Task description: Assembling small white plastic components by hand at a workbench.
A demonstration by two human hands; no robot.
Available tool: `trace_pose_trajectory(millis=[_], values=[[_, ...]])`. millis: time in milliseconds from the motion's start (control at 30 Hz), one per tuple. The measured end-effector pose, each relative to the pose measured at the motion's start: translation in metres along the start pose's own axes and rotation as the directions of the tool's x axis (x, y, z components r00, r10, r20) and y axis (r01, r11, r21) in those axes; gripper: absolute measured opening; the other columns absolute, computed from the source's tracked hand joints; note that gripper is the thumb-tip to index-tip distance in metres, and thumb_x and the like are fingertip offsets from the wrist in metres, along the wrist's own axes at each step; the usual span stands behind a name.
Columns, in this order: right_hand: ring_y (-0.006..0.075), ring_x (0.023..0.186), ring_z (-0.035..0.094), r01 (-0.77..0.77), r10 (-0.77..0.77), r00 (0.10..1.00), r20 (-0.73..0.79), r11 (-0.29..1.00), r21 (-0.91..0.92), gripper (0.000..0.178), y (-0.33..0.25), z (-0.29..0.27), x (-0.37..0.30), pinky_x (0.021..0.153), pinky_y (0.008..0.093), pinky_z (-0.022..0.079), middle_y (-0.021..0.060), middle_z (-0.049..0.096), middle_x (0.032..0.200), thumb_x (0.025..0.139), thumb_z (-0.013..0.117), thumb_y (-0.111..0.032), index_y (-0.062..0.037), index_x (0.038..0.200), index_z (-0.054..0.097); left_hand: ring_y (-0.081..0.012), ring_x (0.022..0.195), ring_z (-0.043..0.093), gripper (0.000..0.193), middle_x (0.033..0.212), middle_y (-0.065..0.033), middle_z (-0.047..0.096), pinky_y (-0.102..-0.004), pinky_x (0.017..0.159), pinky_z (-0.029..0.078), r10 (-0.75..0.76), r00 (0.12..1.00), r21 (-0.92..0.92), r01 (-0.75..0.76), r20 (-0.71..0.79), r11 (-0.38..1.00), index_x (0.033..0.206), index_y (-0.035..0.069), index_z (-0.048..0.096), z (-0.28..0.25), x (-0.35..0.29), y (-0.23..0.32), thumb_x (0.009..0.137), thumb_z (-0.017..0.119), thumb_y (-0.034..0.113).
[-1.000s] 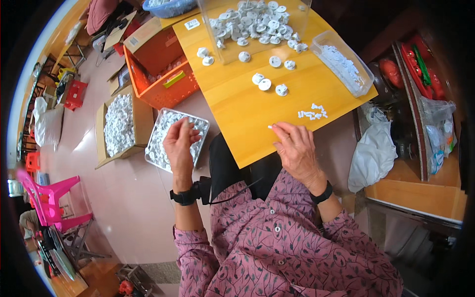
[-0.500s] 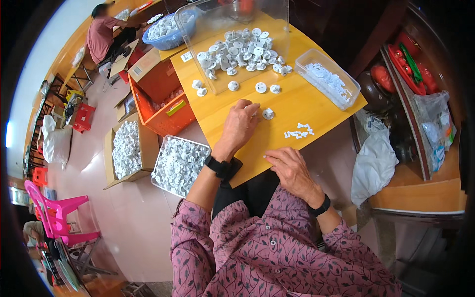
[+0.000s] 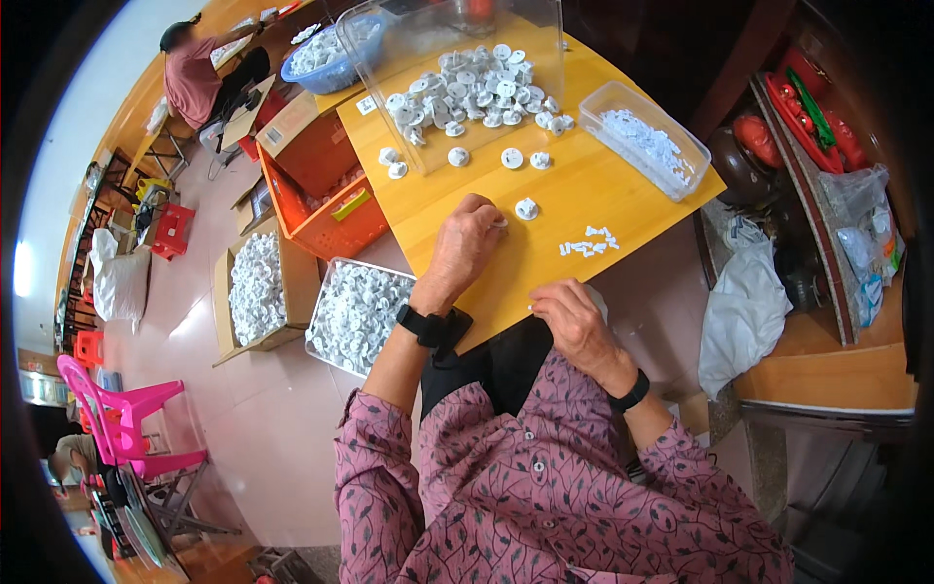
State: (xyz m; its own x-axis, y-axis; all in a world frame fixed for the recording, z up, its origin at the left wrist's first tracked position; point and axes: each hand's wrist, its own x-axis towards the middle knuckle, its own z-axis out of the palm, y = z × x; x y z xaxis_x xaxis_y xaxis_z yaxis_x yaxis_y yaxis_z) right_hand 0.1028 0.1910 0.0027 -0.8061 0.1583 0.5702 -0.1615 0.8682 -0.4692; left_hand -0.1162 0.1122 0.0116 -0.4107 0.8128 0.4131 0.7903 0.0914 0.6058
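Observation:
My left hand [image 3: 465, 248] is closed over the yellow tabletop [image 3: 418, 195], its fingertips pinching a small white round plastic part [image 3: 500, 223] that they mostly cover. Just right of it lies a similar white round part [image 3: 526, 208]. My right hand [image 3: 574, 319] hovers at the table's near edge, thumb and fingers pinched on a tiny white plastic piece [image 3: 532, 308]. Beyond that hand, a small scatter of white plastic pieces [image 3: 589, 243] rests on the wood. Several more round parts, such as one white part [image 3: 512, 158], sit farther back.
A clear plastic bin [image 3: 559, 58] on its side spills round white parts. Small pieces fill a clear tray [image 3: 696, 175] at right. Left of the table stand an orange crate [image 3: 341, 234], a full white tray [image 3: 316, 326] and a cardboard box [image 3: 302, 292]. A person [image 3: 192, 78] sits far left.
The view has shifted slightly. My left hand still pinches the round part near the same spot. My right hand has moved slightly right, its fingers still pinched on the tiny piece.

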Motion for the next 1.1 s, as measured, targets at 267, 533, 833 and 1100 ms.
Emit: trace_pose_trajectory(millis=[267, 533, 833, 1100], values=[[0.0334, 0.088, 0.059, -0.105, 0.118, 0.984, -0.13, 0.989, 0.105, 0.012, -0.002, 0.004, -0.005, 0.077, 0.0384, 0.05, 0.0151, 0.058, 0.092, 0.083, 0.061, 0.006, 0.001, 0.094, 0.056, -0.0207, 0.083, 0.068, 0.016, 0.1, -0.0106, 0.067, -0.0288, 0.073, 0.056, -0.333, 0.927, -0.686, 0.355, 0.172, 0.635, 0.104, -0.001, 0.064, -0.013, -0.025, 0.019, 0.094, 0.063, 0.011], [0.0307, 0.08, 0.06, -0.282, 0.338, 0.935, -0.109, 0.894, 0.348, 0.007, -0.016, -0.001, 0.001, 0.07, 0.0351, 0.049, 0.0144, 0.057, 0.088, 0.09, 0.058, 0.003, 0.0002, 0.095, 0.056, -0.0278, 0.094, 0.07, 0.02, 0.114, -0.0215, 0.064, -0.0341, 0.082, 0.06, -0.383, 0.863, -0.942, 0.27, 0.328, -0.198, 0.113, -0.003, 0.055, -0.008, -0.075, 0.052, 0.099, 0.054, 0.012], [0.0194, 0.077, 0.058, -0.36, 0.451, 0.891, -0.047, 0.765, 0.534, 0.007, -0.026, -0.008, 0.004, 0.067, 0.0291, 0.047, 0.0096, 0.057, 0.088, 0.091, 0.059, 0.002, -0.001, 0.097, 0.059, -0.027, 0.098, 0.069, 0.019, 0.116, -0.0204, 0.064, -0.0348, 0.086, 0.058, -0.514, 0.833, -0.977, 0.148, 0.206, -0.152, 0.111, -0.002, 0.059, 0.009, -0.1, 0.079, 0.097, 0.058, 0.012], [0.0149, 0.078, 0.057, -0.313, 0.399, 0.916, -0.027, 0.756, 0.575, 0.008, -0.033, -0.017, 0.01, 0.068, 0.0258, 0.047, 0.0076, 0.057, 0.09, 0.092, 0.058, 0.003, -0.0012, 0.099, 0.059, -0.0251, 0.103, 0.065, 0.019, 0.116, -0.0151, 0.063, -0.0367, 0.09, 0.056, -0.547, 0.832, -0.996, 0.069, 0.091, -0.059, 0.112, -0.001, 0.061, 0.01, -0.11, 0.094, 0.094, 0.062, 0.006]])
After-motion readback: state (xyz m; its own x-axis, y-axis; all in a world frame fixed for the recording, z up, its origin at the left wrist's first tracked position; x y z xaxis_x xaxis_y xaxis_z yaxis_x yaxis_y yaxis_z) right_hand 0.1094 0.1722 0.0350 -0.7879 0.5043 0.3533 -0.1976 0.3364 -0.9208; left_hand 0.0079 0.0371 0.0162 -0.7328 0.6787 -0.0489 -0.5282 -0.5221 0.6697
